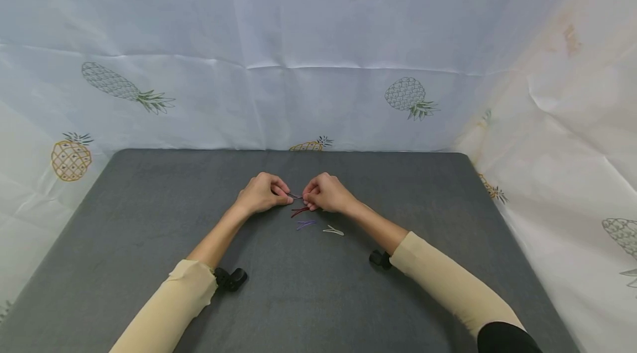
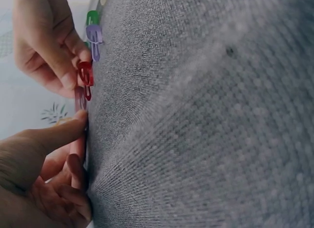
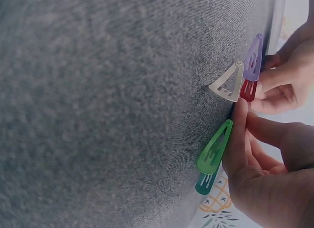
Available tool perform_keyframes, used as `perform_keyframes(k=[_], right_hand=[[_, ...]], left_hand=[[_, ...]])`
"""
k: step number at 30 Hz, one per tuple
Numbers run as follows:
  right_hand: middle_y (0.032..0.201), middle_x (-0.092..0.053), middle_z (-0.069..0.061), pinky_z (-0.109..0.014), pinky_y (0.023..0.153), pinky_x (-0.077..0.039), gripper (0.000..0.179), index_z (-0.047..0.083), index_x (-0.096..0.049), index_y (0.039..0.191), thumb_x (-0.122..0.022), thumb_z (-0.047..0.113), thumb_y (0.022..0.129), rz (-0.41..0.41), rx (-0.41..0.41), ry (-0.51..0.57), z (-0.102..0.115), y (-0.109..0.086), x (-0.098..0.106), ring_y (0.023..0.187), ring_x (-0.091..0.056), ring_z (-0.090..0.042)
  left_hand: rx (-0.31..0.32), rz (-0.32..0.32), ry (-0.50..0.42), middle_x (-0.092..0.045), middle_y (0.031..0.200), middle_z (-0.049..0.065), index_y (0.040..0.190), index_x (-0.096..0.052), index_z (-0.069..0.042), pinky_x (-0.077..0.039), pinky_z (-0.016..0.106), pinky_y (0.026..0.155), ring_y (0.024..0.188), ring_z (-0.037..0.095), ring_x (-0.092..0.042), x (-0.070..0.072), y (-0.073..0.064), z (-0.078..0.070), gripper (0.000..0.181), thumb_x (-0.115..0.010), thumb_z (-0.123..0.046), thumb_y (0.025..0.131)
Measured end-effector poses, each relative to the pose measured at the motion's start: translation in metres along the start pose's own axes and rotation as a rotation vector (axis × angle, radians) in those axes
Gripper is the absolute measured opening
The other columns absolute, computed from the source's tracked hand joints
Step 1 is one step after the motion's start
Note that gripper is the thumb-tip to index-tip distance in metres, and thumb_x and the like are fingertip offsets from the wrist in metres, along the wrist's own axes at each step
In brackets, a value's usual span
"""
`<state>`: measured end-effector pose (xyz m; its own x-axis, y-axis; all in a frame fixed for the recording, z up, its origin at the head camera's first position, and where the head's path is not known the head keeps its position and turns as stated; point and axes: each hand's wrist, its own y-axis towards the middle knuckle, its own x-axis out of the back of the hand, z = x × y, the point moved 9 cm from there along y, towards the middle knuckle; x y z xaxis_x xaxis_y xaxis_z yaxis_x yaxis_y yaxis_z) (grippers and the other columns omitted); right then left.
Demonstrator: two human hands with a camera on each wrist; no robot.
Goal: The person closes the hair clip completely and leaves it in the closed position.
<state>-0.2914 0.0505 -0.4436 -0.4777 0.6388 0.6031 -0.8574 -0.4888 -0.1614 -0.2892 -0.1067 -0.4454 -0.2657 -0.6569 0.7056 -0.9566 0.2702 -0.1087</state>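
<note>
A thin mauve snap hair clip [image 2: 81,98] spans the small gap between my two hands. Thumb and fingers of my left hand [image 1: 262,193] pinch one end of it. At its other end, my right hand [image 1: 329,193] pinches with thumb and index finger. Just nearer than the hands lies a red hair clip [image 1: 300,211], close to the right fingertips. A purple hair clip [image 1: 306,224] comes after it, with a cream hair clip [image 1: 333,230] to its right. The right wrist view also has a green hair clip [image 3: 214,149] and a teal one [image 3: 205,183] beside my right hand.
All this rests on a grey cloth-covered table [image 1: 308,297]. A white curtain [image 1: 318,104] printed with pineapples hangs behind its far edge and along the sides. Black wrist cameras sit by both cream sleeves [image 1: 171,303].
</note>
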Motion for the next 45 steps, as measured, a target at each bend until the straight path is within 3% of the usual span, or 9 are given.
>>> perform_keyframes(k=[12, 27, 37, 45], right_hand=[[0.087, -0.081, -0.012, -0.024, 0.065, -0.062, 0.018, -0.004, -0.079, 0.103, -0.062, 0.001, 0.105, 0.002, -0.013, -0.015, 0.003, 0.0, -0.002, 0.065, -0.074, -0.008], [0.085, -0.08, -0.011, -0.023, 0.062, -0.06, 0.019, -0.002, -0.078, 0.102, -0.06, 0.002, 0.106, -0.026, 0.012, -0.044, 0.004, 0.002, -0.003, 0.063, -0.072, -0.007], [0.085, -0.079, -0.011, -0.022, 0.057, -0.055, 0.018, -0.002, -0.077, 0.104, -0.06, 0.002, 0.106, -0.084, 0.021, -0.049, 0.005, 0.0, 0.004, 0.065, -0.071, -0.01], [0.087, -0.079, -0.011, -0.023, 0.058, -0.056, 0.018, -0.002, -0.075, 0.107, -0.06, 0.007, 0.109, -0.11, 0.036, -0.053, 0.006, 0.0, 0.007, 0.067, -0.072, -0.01]], left_hand=[[-0.018, -0.025, -0.006, -0.081, 0.087, 0.003, 0.1, -0.082, -0.011, -0.045, 0.03, 0.065, 0.072, 0.01, -0.066, -0.001, -0.002, -0.002, 0.015, -0.086, -0.025, 0.094], [-0.063, -0.062, 0.017, -0.082, 0.092, 0.008, 0.1, -0.08, -0.008, -0.048, 0.03, 0.065, 0.078, 0.017, -0.072, -0.001, -0.002, -0.004, 0.012, -0.08, -0.02, 0.1], [-0.079, -0.089, -0.03, -0.079, 0.086, 0.005, 0.096, -0.079, -0.009, -0.043, 0.03, 0.06, 0.069, 0.012, -0.063, -0.001, -0.002, -0.005, 0.013, -0.078, -0.021, 0.101], [-0.069, -0.111, -0.053, -0.079, 0.088, 0.011, 0.1, -0.078, -0.006, -0.041, 0.029, 0.059, 0.065, 0.012, -0.058, 0.001, -0.005, -0.01, 0.015, -0.077, -0.02, 0.103]])
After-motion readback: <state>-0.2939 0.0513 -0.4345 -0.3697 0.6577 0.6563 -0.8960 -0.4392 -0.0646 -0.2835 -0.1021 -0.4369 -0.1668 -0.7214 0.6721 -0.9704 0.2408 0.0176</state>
